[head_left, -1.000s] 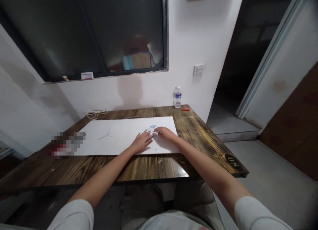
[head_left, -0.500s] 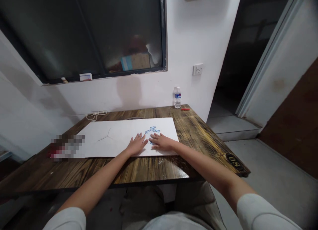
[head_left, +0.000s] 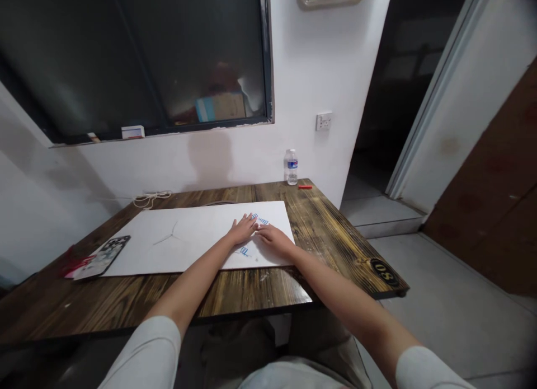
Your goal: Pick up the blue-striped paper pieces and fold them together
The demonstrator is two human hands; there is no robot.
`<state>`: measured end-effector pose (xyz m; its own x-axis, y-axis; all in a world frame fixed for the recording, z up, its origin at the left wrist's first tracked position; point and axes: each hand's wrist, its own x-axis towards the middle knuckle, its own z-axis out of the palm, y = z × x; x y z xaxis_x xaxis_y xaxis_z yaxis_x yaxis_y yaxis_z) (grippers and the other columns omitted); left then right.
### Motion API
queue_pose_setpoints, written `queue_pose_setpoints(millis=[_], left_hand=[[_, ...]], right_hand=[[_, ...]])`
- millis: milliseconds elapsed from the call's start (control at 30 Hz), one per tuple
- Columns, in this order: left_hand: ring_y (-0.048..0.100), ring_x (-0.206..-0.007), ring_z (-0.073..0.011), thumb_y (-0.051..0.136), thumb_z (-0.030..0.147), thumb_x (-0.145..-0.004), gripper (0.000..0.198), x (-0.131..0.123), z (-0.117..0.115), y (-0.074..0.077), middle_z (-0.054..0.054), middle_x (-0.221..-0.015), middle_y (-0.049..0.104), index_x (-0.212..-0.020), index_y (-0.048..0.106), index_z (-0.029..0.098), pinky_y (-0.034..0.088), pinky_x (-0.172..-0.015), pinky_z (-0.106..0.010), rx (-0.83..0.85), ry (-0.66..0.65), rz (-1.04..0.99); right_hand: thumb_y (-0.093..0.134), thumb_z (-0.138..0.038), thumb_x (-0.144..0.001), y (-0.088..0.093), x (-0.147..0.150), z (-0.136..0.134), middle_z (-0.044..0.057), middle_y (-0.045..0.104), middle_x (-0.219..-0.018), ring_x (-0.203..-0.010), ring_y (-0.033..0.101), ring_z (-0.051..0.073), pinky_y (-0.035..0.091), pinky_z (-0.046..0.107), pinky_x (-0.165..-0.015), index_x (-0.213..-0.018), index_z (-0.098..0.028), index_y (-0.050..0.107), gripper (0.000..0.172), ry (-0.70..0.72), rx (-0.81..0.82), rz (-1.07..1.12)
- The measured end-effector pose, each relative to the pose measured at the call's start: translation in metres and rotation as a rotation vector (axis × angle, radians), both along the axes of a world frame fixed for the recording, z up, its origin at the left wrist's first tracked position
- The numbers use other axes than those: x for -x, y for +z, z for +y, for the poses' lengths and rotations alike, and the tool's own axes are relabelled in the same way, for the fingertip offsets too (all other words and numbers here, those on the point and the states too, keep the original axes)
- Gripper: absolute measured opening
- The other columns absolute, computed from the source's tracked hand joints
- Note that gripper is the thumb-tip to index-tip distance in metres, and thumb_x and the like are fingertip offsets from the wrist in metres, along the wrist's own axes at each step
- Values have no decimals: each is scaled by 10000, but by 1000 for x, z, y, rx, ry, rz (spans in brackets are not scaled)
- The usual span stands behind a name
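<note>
both hands have slid closer together, left hand (head_left: 242,230) and right hand (head_left: 272,238) open flat, gripping nothing, palms pinning small blue-and-white cards (head_left: 262,219) against the white paper sheet (head_left: 188,238).

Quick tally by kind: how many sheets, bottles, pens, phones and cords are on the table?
White sheet: 1
Water bottle: 1
Red pen: 1
Phone: 1
White cord: 1
Blue pieces: partly covered, cannot count
Total counted: 5

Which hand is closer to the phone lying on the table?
Left. The left hand rests on the white sheet right of the phone; the right hand lies just beyond it, farther away.
</note>
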<state>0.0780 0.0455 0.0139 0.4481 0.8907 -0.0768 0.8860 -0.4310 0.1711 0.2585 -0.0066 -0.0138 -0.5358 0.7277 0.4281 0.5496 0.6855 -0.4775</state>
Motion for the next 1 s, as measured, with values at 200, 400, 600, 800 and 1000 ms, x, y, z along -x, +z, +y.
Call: queue_pose_setpoints(millis=[200, 400, 600, 800, 1000], left_hand=[[97, -1488, -285, 200, 527, -993, 568, -14, -6, -3, -67, -1601, 211, -1504, 300, 299, 64, -1132, -638, 1, -167, -3], [169, -1473, -303, 296, 566, -970, 593, 8, -50, 5, -89, -1576, 277, -1489, 357, 285, 93, -1160, -569, -64, -327, 35], [311, -1427, -281, 258, 612, -959, 596, 47, -96, 4, -50, -1538, 372, -1438, 448, 313, 268, -1130, -500, -126, -177, 76], [188, -1470, -296, 233, 581, -966, 624, 55, -83, -1, -82, -1595, 217, -1504, 328, 279, 226, -1133, -552, -73, -35, 124], [42, -1488, -314, 131, 567, -978, 654, 23, -38, -1, -136, -1609, 84, -1531, 235, 234, 90, -1115, -645, 48, 40, 43]], right_hand=[[414, -156, -947, 1, -20, 9, 80, 553, -1398, -1319, 458, 228, 290, 475, -1115, -1286, -237, 597, 393, -159, 87, -35], [425, -243, -959, 3, -31, 10, 86, 415, -1509, -1427, 310, 255, 201, 566, -1140, -1414, -256, 477, 458, -123, 145, -211], [463, -295, -960, 5, -40, 10, 86, 440, -1493, -1412, 341, 264, 243, 578, -1119, -1331, -279, 571, 386, -9, 103, -249], [498, -358, -951, 9, -47, 6, 64, 386, -1525, -1443, 271, 287, 169, 619, -1127, -1340, -334, 560, 394, 107, 161, -274], [508, -357, -954, 11, -39, -1, 24, 339, -1548, -1461, 224, 265, 123, 590, -1148, -1348, -385, 536, 397, 247, 191, -286]])
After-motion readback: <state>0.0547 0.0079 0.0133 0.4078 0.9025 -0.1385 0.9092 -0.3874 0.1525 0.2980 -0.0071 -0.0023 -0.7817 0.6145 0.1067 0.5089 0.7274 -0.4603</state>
